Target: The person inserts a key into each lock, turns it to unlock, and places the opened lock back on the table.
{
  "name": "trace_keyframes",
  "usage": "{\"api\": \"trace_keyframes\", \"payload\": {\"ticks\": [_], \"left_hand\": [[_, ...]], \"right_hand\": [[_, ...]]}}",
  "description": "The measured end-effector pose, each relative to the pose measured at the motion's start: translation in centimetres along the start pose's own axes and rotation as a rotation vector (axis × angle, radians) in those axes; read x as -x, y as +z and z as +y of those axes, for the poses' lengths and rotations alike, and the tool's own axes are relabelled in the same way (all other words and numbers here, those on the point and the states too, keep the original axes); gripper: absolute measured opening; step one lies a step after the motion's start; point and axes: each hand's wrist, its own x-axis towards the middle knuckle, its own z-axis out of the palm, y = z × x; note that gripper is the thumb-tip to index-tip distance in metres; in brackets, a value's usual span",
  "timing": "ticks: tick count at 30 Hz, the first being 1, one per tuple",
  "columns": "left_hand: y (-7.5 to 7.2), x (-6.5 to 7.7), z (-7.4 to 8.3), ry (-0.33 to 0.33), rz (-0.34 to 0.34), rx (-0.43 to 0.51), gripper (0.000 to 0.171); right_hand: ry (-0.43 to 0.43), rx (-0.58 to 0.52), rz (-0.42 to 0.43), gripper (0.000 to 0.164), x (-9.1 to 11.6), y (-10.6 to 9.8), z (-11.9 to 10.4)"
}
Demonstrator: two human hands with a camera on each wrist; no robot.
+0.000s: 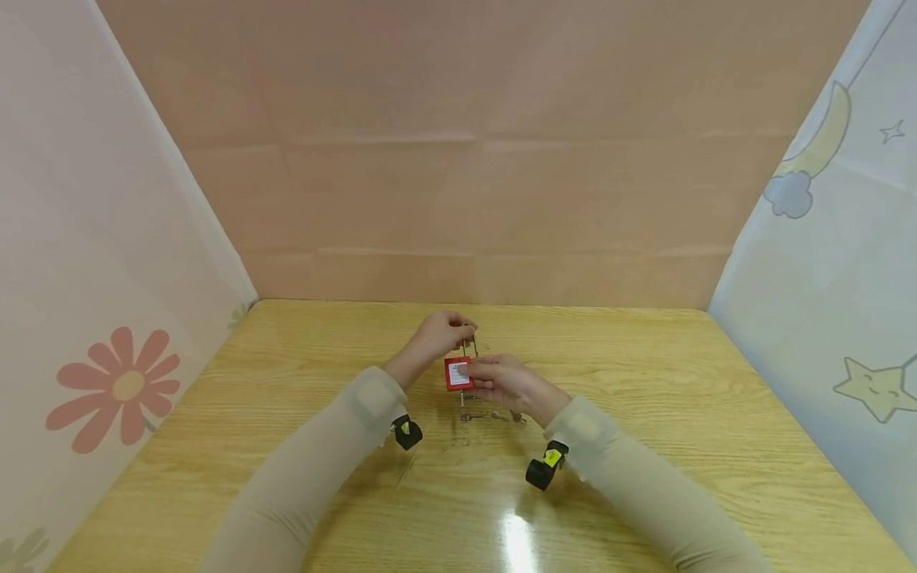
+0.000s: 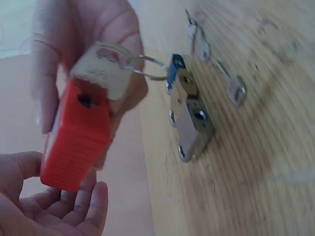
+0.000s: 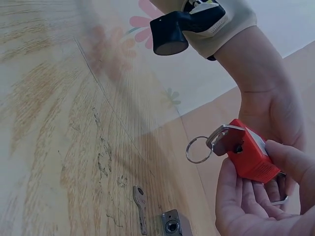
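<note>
A red padlock [image 1: 458, 374] with a white label is held above the table. My right hand [image 1: 505, 378] grips its body between thumb and fingers. At its top, the fingers of my left hand [image 1: 444, 330] are on the metal shackle [image 3: 280, 201], partly hiding it. A silver key [image 2: 101, 73] with a split ring sits at the keyhole on the padlock's underside; how deep it goes I cannot tell. Below in the left wrist view stand a blue padlock [image 2: 175, 69], a brass padlock [image 2: 187, 87] and a grey padlock [image 2: 194, 128], side by side.
Loose keys lie on the wooden table [image 1: 301, 477], among them a single key [image 2: 236, 89] and a small group [image 2: 199, 44] beyond it. A peach backdrop [image 1: 473, 199] closes off the back, with printed sheets at both sides.
</note>
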Motion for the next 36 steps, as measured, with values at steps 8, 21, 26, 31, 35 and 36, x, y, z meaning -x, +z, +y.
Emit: {"api": "trace_keyframes", "payload": {"ticks": [8,21,26,31,35,36], "left_hand": [[0.0,-0.1,0.2,-0.055,-0.036,0.274,0.026],[-0.2,-0.2,-0.3,-0.082,-0.099,0.315,0.030],[-0.8,-0.2,-0.6,-0.089,-0.103,0.241,0.036],[-2.4,0.0,-1.2,-0.083,-0.052,0.074,0.040],[-4.2,0.3,-2.3,-0.055,-0.039,-0.080,0.039],[-4.7,0.5,-2.6,-0.054,-0.040,-0.106,0.038]], "right_hand": [[-0.012,0.009,0.006,0.048,-0.2,-0.2,0.4],[-0.010,0.007,0.021,0.050,0.0,-0.6,0.4],[-0.012,-0.004,0.024,0.051,0.2,-0.6,0.4],[-0.012,-0.048,0.031,0.051,0.4,-0.7,0.3],[-0.009,-0.058,0.039,0.051,0.5,-0.7,0.3],[-0.011,-0.057,0.038,0.051,0.5,-0.8,0.2]]}}
